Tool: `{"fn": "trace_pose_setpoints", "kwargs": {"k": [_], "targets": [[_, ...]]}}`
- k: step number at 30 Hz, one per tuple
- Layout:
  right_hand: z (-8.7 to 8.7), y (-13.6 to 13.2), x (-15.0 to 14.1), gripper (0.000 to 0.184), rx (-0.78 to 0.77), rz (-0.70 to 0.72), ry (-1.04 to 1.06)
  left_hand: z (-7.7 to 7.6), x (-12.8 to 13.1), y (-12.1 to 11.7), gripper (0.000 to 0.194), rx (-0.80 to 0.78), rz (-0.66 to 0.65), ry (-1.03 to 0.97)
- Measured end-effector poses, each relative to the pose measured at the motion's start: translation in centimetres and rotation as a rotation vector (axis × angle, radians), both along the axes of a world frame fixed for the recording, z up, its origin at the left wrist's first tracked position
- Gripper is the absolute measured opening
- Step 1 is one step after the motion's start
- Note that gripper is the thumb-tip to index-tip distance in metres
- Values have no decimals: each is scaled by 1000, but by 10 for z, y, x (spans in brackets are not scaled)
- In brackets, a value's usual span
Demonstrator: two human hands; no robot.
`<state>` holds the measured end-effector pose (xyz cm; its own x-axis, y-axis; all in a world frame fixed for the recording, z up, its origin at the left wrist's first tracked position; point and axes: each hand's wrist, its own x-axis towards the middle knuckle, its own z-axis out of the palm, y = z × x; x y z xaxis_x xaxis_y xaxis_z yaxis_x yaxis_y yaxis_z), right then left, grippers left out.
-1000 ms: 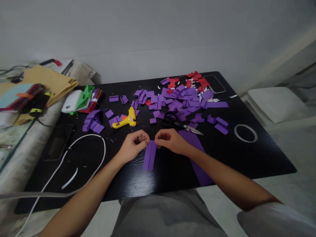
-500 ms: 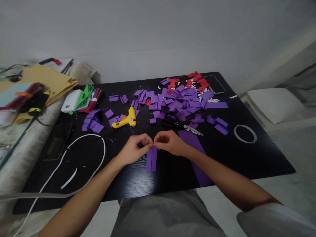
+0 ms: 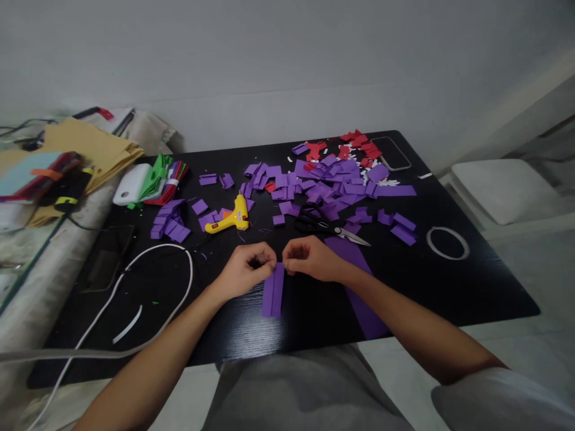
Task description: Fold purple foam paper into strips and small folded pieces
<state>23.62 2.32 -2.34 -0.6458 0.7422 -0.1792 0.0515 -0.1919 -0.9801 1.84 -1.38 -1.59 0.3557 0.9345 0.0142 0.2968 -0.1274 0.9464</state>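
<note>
A folded purple paper strip (image 3: 272,294) with a crease down its length stands out against the black table in front of me. My left hand (image 3: 248,268) pinches its far end between thumb and fingers. Closed in a pinch, my right hand (image 3: 312,258) is at the strip's far right corner; whether paper is between its fingertips is hidden. Beyond my hands lie black-handled scissors (image 3: 335,230) and a yellow glue gun (image 3: 230,218). A larger purple sheet (image 3: 366,311) extends partly under my right forearm.
Folded purple paper pieces (image 3: 330,182) are heaped at the back, with red pieces (image 3: 359,142) behind. A white cable (image 3: 190,269) loops at left near a dark phone (image 3: 108,257). A ring (image 3: 448,243) lies right. Paper bundles (image 3: 164,179) sit back left.
My right fingertips have moved slightly right, away from the left ones. The strip's near end has shifted a little left and toward me, so the strip is more tilted.
</note>
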Motion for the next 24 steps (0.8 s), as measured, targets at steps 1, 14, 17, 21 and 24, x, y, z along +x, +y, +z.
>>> {"fn": "trace_pose_setpoints", "kwargs": {"k": [1, 14, 17, 21, 24], "targets": [[2, 2, 2, 6, -1, -13, -4, 1, -2, 1, 12, 7, 35, -15], [-1, -5, -8, 20, 56, -130, 46, -1, 6, 0, 20, -42, 104, -75], [-1, -5, -7, 18, 84, -143, 20, -1, 4, 0, 19, -67, 101, -88], [0, -4, -6, 18, 83, -148, 12, -1, 0, 2, 19, -69, 93, -64], [-1, -5, -7, 17, 75, -137, 10, -2, 1, 2, 20, -67, 81, -31]]}}
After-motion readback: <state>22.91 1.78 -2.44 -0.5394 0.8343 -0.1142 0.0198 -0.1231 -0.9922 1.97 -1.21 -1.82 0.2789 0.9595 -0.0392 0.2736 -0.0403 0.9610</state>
